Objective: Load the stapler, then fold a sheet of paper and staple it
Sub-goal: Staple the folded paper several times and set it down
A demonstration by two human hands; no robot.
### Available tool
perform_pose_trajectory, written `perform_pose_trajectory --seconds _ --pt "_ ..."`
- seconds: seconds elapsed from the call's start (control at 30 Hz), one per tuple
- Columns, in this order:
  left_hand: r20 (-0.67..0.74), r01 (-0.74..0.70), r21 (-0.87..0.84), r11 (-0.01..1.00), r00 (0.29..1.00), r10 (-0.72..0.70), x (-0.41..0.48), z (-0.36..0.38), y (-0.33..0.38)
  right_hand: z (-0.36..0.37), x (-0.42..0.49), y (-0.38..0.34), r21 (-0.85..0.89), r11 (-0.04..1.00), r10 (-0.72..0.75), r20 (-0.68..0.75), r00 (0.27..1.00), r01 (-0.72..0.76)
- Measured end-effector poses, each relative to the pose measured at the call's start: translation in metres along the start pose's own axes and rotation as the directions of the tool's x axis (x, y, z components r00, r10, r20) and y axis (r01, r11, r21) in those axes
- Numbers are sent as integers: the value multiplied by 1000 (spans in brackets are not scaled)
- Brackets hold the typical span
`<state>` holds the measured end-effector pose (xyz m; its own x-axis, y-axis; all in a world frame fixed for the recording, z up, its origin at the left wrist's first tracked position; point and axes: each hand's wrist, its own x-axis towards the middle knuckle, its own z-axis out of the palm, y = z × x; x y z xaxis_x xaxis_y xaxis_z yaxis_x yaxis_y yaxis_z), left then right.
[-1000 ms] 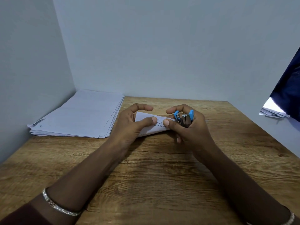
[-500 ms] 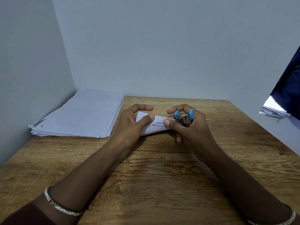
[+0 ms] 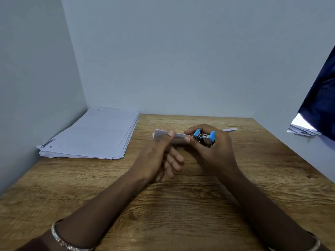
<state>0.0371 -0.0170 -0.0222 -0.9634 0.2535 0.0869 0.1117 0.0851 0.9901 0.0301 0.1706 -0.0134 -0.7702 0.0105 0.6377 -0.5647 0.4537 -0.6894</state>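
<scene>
You face a wooden table [image 3: 181, 214] set into a pale corner, and the biggest thing on it is a stack of white sheets [image 3: 94, 134] lying flat at the far left, against the side wall. At the right edge of the view a dark blue cloth [image 3: 320, 105] hangs down, with a few loose papers [image 3: 302, 130] showing beneath it, well apart from your work. Both your forearms reach in over the middle of the table. Your left hand [image 3: 154, 156] pinches the folded paper [image 3: 178, 137]: the thumb lies on top of the strip near its left end, the finger beneath is hidden, and the other fingers hang loosely extended below. Your right hand [image 3: 217, 153] is curled round the stapler [image 3: 205, 138], with its thumb tip touching the paper's near edge. The folded paper is held just above the far centre of the table, running left to right between your hands, and a small tip of it shows past your right hand. The stapler, blue with metal parts, sits at the paper's right part. A silver bracelet [image 3: 67, 243] circles your left wrist.
</scene>
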Motion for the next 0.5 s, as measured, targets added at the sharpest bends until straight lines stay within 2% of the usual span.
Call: perform_pose_trajectory --seconds 0.07,0.17,0.33,0.43,0.5 --pt "80 168 -116 979 984 -159 3 0 -1 -1 0 -1 -13 999 -34 -3 999 34" --pt "102 248 -347 905 969 -226 7 -8 3 -1 -1 -2 -54 993 -107 52 993 109" --pt "5 219 -565 795 965 -263 5 -11 5 1 -4 -6 -87 973 -200 157 967 215" --pt "-53 200 -590 782 957 -284 5 -11 3 2 -4 -5 -99 967 -213 182 960 233" --pt "-88 153 -584 797 964 -250 8 -10 1 3 -5 -5 -138 961 -217 165 962 241"
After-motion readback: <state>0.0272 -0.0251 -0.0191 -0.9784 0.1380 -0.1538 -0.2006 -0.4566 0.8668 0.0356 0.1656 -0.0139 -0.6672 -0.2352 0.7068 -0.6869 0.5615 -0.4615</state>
